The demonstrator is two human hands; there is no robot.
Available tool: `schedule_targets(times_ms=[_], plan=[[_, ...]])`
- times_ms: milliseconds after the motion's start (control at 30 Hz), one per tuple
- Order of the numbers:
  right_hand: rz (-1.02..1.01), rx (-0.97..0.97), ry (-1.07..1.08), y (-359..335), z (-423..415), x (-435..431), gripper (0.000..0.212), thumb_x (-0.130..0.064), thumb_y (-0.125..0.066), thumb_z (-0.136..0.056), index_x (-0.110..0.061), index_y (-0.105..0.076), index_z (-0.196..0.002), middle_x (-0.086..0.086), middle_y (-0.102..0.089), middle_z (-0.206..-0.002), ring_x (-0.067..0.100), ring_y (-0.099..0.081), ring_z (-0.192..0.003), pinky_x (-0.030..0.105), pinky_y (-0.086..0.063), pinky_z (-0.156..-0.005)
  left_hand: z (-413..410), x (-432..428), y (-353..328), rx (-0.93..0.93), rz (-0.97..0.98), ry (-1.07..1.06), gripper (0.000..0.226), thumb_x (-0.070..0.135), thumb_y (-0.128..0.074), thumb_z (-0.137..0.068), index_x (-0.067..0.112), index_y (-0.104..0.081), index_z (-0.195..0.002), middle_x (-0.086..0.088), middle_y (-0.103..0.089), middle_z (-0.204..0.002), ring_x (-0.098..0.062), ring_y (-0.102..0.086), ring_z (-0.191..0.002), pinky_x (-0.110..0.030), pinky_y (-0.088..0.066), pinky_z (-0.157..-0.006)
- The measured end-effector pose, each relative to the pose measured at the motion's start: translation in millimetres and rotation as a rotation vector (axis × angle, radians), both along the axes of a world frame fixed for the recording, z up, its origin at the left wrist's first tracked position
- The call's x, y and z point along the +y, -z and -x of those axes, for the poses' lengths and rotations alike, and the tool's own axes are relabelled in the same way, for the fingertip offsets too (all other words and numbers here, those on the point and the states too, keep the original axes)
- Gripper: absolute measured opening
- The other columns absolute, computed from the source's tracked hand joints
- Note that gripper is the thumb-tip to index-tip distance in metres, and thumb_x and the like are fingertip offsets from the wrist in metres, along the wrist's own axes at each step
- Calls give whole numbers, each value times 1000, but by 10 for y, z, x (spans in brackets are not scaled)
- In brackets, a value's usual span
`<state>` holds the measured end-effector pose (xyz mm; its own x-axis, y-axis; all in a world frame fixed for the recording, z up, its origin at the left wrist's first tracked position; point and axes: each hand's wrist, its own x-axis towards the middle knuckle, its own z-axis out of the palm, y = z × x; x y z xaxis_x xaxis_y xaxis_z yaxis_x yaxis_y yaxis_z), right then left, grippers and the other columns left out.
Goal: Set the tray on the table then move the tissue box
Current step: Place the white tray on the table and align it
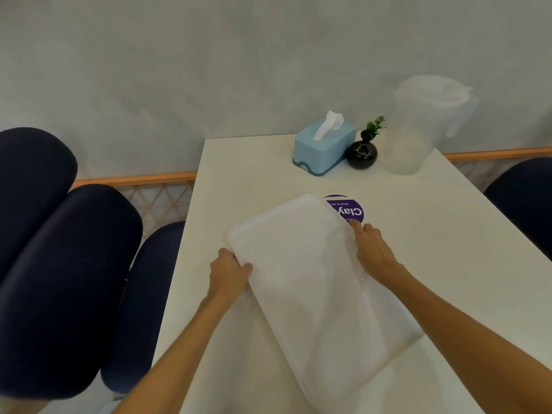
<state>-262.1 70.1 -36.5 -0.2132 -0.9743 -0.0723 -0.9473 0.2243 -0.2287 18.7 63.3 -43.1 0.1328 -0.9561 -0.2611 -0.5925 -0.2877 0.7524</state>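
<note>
A white rectangular tray [313, 282] lies at a slant over the middle of the white table [245, 180]. My left hand [228, 273] grips its left edge with curled fingers. My right hand [372, 249] holds the tray's right edge near the far corner. Whether the tray rests flat on the table I cannot tell. A light blue tissue box [324, 147] with a white tissue sticking out stands at the far end of the table, apart from both hands.
A small black vase [362, 153] with a green sprig touches the tissue box's right side. A clear plastic pitcher [418, 127] stands right of the vase. A purple round sticker [348, 209] peeks from under the tray. Dark blue seats [65, 264] flank the table.
</note>
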Motion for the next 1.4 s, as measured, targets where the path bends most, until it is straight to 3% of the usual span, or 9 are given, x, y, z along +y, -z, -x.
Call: schedule_targets(times_ms=[67, 167, 467, 567, 700, 1000, 1133, 1300, 1400], plan=[[5, -15, 28, 3, -13, 23, 44, 5, -39, -88, -3, -37, -131, 22, -51, -117, 38, -47, -108, 44, -46, -81, 61, 232, 33, 33, -28, 34, 30, 11, -65, -82, 8, -42, -102, -11, -57, -95, -31, -61, -88, -40, -56, -74], [-8, -18, 50, 13, -31, 58, 37, 4, -38, -90, 1, -42, -127, 22, -50, -118, 37, -48, -109, 43, -46, -82, 51, 357, 122, 49, 2, 51, 26, 6, -61, -84, 8, -48, -107, -17, -58, -104, -32, -61, -94, -43, -56, -81], [-31, -221, 31, 30, -266, 169, 40, 9, -42, -85, 4, -46, -124, 26, -54, -118, 40, -53, -109, 41, -45, -90, -356, 177, 113, -170, 109, 39, 11, 7, -56, -92, 2, -60, -100, -11, -58, -91, -19, -53, -81, -25, -40, -74], [-25, -279, 17, 30, -427, 162, 37, 8, -43, -86, 5, -48, -123, 26, -57, -119, 40, -55, -107, 35, -45, -84, -531, 32, 61, -217, 103, 34, 15, 3, -52, -92, 4, -61, -105, -11, -58, -96, -23, -55, -87, -27, -40, -76], [-35, -340, 21, 23, -624, 144, 33, 8, -42, -86, 6, -50, -118, 25, -60, -117, 39, -57, -105, 31, -43, -75, -743, -137, 24, -282, 107, 63, 11, 0, -50, -90, 2, -61, -90, -18, -64, -94, -23, -52, -79, -31, -42, -70], [-32, -382, 26, 39, -898, 143, 33, 2, -42, -89, 4, -48, -121, 23, -58, -119, 37, -56, -106, 36, -47, -84, -975, -230, -1, -336, 111, 41, 23, 4, -53, -92, -3, -62, -112, -19, -65, -108, -20, -51, -84, -30, -42, -75], [-8, -381, 20, 44, -908, 198, 32, 1, -42, -89, 3, -47, -122, 22, -57, -118, 37, -56, -106, 38, -47, -88, -979, -164, 81, -366, 150, 32, 22, 8, -51, -93, -2, -61, -111, -21, -62, -110, -22, -51, -83, -33, -43, -72], [16, -380, 4, 46, -921, 242, 31, 2, -42, -89, 3, -48, -119, 23, -57, -115, 36, -57, -101, 31, -43, -79, -945, -68, 143, -424, 191, 31, 20, 12, -47, -96, -2, -59, -103, -20, -54, -106, -23, -49, -79, -32, -42, -70], [9, -397, 15, 25, -918, 244, 32, 0, -43, -90, 3, -47, -121, 22, -57, -116, 35, -56, -103, 32, -45, -81, -968, -79, 154, -390, 191, 21, 20, 12, -48, -96, -2, -60, -101, -20, -55, -106, -25, -51, -81, -32, -43, -71]])
